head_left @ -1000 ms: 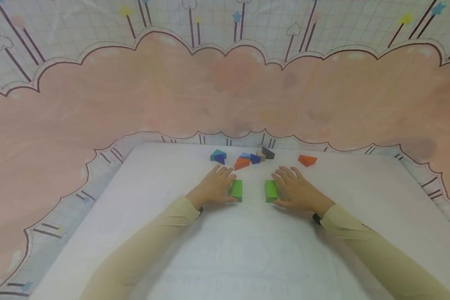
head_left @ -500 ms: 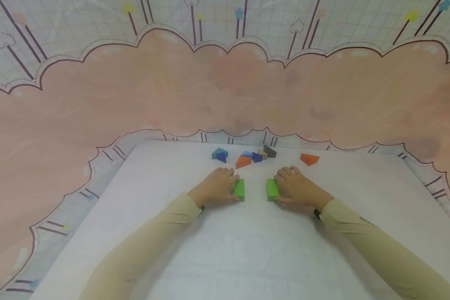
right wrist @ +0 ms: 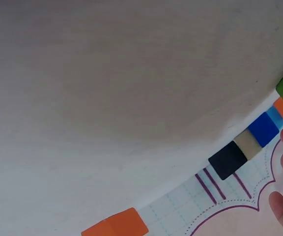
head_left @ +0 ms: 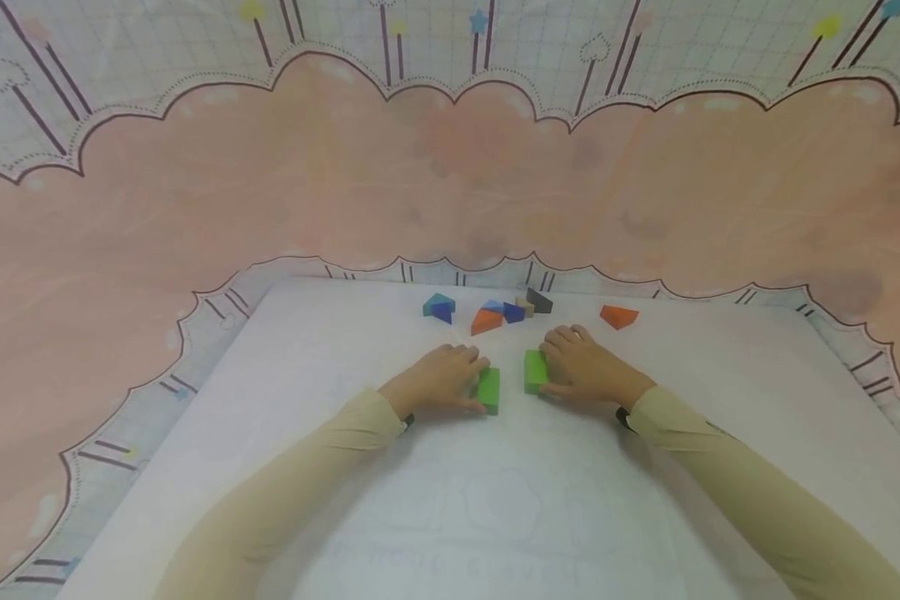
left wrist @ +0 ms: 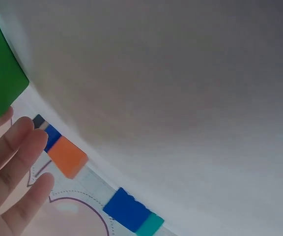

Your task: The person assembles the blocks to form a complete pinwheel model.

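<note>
In the left hand (head_left: pixel 441 377) we pinched the left green block (head_left: pixel 489 390) between thumb and fingers, and in the right hand (head_left: pixel 589 367) the right green block (head_left: pixel 534 372) likewise, each inward of the palm, long axis spanning thumb to fingertips, near but apart.

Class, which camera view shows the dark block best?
The right wrist view: the dark block is large and unobstructed there. The head view shows it small and distant; the left wrist view, only a small patch beside the left hand.

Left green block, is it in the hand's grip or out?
In: the left hand pinches the green block, thumb at the near end.
</note>
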{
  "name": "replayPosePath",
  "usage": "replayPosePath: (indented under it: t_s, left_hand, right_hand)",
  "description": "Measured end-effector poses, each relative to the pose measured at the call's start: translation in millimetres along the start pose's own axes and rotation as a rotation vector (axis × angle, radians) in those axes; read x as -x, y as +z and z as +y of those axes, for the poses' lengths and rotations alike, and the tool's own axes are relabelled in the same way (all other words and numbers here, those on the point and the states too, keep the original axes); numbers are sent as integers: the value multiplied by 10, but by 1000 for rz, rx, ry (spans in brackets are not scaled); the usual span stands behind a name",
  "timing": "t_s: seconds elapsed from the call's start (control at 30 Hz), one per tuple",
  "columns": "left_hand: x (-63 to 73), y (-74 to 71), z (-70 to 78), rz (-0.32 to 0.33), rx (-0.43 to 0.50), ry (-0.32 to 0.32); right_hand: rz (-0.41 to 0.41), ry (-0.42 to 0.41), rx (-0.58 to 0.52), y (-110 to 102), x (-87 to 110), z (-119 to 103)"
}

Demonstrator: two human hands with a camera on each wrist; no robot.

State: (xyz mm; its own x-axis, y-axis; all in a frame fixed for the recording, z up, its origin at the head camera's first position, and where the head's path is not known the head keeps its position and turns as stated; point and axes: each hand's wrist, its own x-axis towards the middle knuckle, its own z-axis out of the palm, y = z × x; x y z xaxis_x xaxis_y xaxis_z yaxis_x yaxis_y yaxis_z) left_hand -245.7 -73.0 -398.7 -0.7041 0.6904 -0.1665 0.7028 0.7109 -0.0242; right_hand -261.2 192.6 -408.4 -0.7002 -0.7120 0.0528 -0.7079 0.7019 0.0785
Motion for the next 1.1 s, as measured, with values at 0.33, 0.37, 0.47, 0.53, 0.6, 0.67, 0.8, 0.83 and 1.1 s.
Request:
replayPosePath:
  t_s: [0.33, 0.37, 0.47, 0.53, 0.6, 0.67, 0.8, 0.83, 1.1]
  left_hand:
    - [-15, -2, 194, 13, -2, 41]
    - [-18, -1, 214, 19, -10, 47]
    - [-26, -6, 268, 34, -36, 59]
    - [-31, -11, 300, 40, -54, 57]
    - [-36, -14, 324, 40, -62, 48]
    - [-40, -14, 342, 40, -60, 38]
    - [-54, -4, 359, 46, -65, 21]
    - [-57, -3, 363, 46, -65, 16]
    - [-17, -10, 361, 1, -32, -61]
  right_hand:
    - [-5, -3, -15, -23, -104, -35]
    - [-2, -7, -17, -25, -112, -37]
    - [7, -20, -17, -24, -134, -41]
    - [16, -32, -10, -17, -147, -40]
    - [31, -48, 3, -3, -157, -34]
    - [44, -63, 14, 11, -166, -30]
    - [36, -69, 11, 16, -184, -39]
    - [26, -65, 6, 13, -187, -46]
    - [0, -59, -16, 4, -169, -65]
